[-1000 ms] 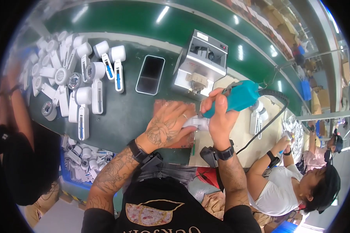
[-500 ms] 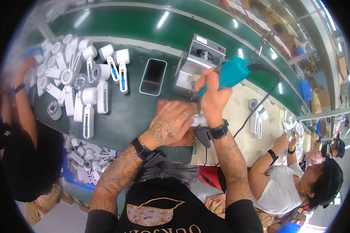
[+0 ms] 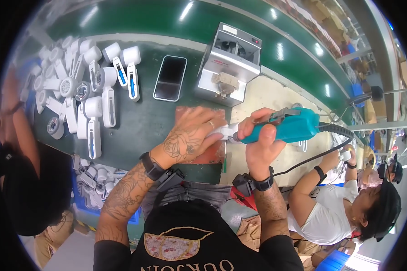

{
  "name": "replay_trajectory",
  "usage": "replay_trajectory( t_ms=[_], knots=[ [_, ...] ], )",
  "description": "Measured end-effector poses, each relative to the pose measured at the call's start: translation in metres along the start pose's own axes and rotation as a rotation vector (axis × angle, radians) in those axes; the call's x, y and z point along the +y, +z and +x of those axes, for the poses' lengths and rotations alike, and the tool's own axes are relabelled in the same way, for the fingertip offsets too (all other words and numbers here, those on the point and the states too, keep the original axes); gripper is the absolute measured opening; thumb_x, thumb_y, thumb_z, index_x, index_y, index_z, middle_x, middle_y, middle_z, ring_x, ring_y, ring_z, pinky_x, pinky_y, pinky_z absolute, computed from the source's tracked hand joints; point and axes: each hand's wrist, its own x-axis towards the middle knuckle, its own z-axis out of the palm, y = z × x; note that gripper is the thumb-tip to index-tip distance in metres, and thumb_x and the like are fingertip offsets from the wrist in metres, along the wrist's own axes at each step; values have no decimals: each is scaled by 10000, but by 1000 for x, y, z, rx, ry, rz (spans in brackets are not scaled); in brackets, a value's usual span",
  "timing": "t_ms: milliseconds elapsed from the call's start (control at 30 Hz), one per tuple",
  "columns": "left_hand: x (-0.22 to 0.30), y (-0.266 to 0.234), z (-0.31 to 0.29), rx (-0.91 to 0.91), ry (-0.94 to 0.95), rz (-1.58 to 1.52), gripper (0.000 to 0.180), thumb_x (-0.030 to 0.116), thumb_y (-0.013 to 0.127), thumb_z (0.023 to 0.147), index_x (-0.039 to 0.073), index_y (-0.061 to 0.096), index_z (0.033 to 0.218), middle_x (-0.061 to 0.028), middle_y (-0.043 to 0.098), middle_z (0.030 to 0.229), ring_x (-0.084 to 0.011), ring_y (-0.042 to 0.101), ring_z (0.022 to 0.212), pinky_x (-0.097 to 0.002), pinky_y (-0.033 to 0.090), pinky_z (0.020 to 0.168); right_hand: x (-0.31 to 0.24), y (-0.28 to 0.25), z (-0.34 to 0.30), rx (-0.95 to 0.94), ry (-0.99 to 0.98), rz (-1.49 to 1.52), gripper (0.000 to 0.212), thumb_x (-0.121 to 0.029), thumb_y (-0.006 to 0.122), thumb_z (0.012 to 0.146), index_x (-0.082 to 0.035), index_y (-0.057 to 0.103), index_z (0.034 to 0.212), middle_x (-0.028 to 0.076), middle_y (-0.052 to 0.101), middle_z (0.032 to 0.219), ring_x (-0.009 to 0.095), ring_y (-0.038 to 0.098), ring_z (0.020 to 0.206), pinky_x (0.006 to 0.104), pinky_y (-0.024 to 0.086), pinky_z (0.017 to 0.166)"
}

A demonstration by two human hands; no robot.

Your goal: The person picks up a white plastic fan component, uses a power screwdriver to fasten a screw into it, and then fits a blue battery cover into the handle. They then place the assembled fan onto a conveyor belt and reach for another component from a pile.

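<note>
In my right hand (image 3: pixel 261 143) is a teal electric screwdriver (image 3: pixel 296 124), lying nearly level, its black cord trailing off its right end. Its tip points left and meets a white plastic unit (image 3: pixel 229 131), though the exact contact point is too small to make out. My left hand (image 3: pixel 190 135) presses over that unit and holds it against a reddish-brown mat (image 3: pixel 209 158); the fingers hide much of it. Left of my hands lies a pile of similar white units (image 3: pixel 67 88) with round heads and handles, some handles uncovered and showing blue strips inside.
A grey metal box-shaped machine (image 3: pixel 228 74) stands beyond my hands, with a phone (image 3: pixel 170 77) to its left. A blue crate (image 3: pixel 83 207) of white parts sits below the table's left edge. Co-workers are on both sides: a left arm (image 3: pixel 25 131) and a white-shirted person (image 3: pixel 325 214).
My right hand has brought the screwdriver away from the grey machine, down and rightward, and turned it level, with its tip now at the white unit. My left hand stays over the unit.
</note>
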Motion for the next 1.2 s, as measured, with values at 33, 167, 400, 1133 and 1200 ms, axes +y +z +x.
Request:
replay_trajectory(
  t_ms=[33,167,400,1133,1200],
  knots=[
    [2,-1,0,1,-1,0,323,235,640,909,89,639,1197,-99,579,1292,-322,524,1160,-488,402,1005,-1,0,0,-1,-12,2,619,-541,678,885,39,532,1044,84,545,683,192,545,602,328,452,569],
    [0,4,-2,1,-49,-9,326,249,647,904,108,646,1199,-98,575,1297,-336,520,1171,-540,390,1024,0,-1,-2,-6,-11,17,611,-535,673,891,41,530,1039,88,545,688,192,544,602,328,452,568],
    [-1,5,-2,-2,-56,-32,324,250,649,898,116,651,1194,-97,576,1289,-349,517,1176,-547,387,1023,7,1,-3,-9,-1,-8,583,-523,654,909,32,521,1033,89,542,687,192,541,612,327,449,568],
    [17,17,-17,271,214,114,242,199,700,712,102,649,928,-100,624,918,-311,620,935,-471,466,771,10,-20,-22,146,12,171,475,-501,538,976,-33,577,1044,33,467,668,153,464,601,277,396,561],
    [27,21,-47,274,193,236,426,189,728,771,53,595,1153,-131,620,1068,-301,622,999,-402,509,865,-15,-12,-25,155,-50,365,447,-487,470,1013,-53,573,1034,7,401,640,124,373,558,250,322,524]
  ],
)
